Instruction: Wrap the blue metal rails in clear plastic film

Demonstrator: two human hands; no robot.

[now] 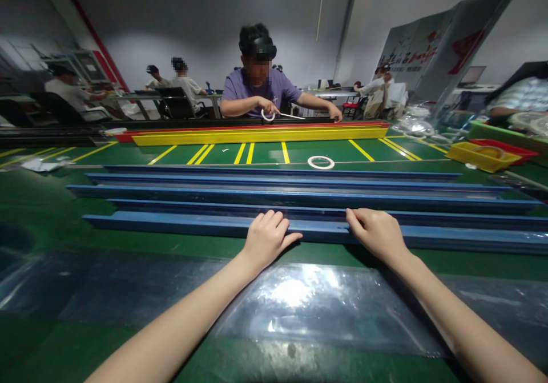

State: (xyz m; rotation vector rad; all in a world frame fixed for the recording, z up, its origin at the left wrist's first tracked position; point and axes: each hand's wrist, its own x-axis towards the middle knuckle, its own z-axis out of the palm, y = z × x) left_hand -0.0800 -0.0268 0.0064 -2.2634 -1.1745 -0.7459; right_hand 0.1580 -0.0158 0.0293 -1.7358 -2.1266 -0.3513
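"How do our arms lie?"

"Our left forearm (184,320) comes in from the near left and slants far and right; our right forearm (462,314) comes in from the near right and slants far and left. Both are bare."

"And our left hand (268,233)?"

"We have its back turned up, the fingers bent over toward the far side, the thumb (293,238) stretched out to the right, apart from them."

"Our right hand (379,233)?"

"Its back is up too, fingers folded under, most of them hidden from us. One digit reaches left."

"Are our hands touching?"

"No, we hold them apart, about equally far out."
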